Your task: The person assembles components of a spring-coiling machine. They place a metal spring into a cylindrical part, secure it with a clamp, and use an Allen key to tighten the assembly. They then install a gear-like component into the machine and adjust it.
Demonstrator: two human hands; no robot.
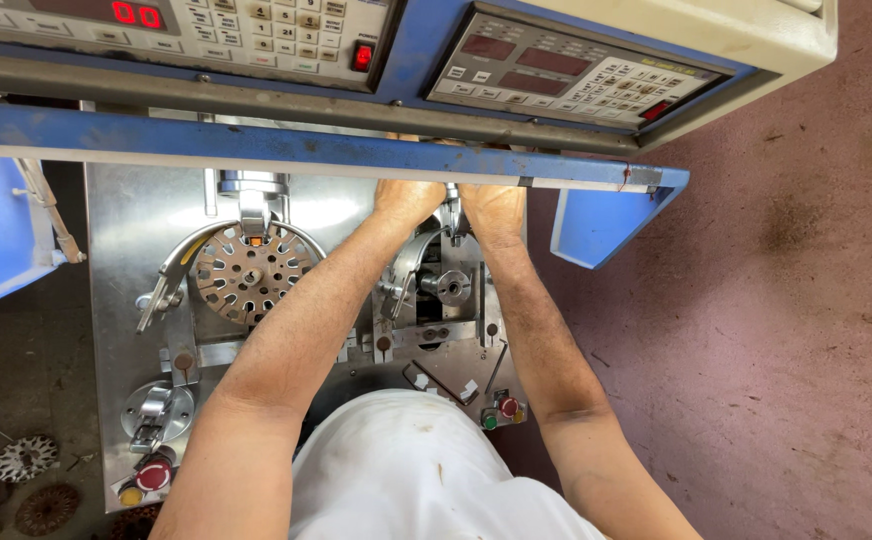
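Machine (256,140), blue frame with panels above a steel bed: our landmark. Slotted disc (249,272), left on its bed. Spindle (452,287), right of the disc. Our left hand (408,198) and right hand (493,205), above the spindle; fingers hidden beneath the frame, grip unreadable.

Both hands (451,203) fwd, close together.
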